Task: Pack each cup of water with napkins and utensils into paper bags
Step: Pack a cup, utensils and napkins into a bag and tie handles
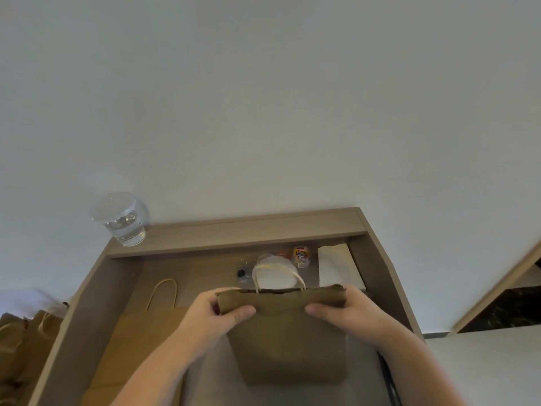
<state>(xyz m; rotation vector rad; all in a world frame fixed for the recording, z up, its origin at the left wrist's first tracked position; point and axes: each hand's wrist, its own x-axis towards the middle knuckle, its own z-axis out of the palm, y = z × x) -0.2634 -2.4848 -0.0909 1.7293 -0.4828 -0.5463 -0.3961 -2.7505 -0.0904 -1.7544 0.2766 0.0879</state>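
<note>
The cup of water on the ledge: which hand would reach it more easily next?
Probably the left hand. The cup of water stands far left on the ledge, on that hand's side; the right hand would have to cross the paper bag both hands grip.

Head view, forward and down
Close above the left hand and right hand at the surface; the wall fills the upper half.

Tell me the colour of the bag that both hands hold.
The paper bag is plain brown, seen best in the head view.
</note>
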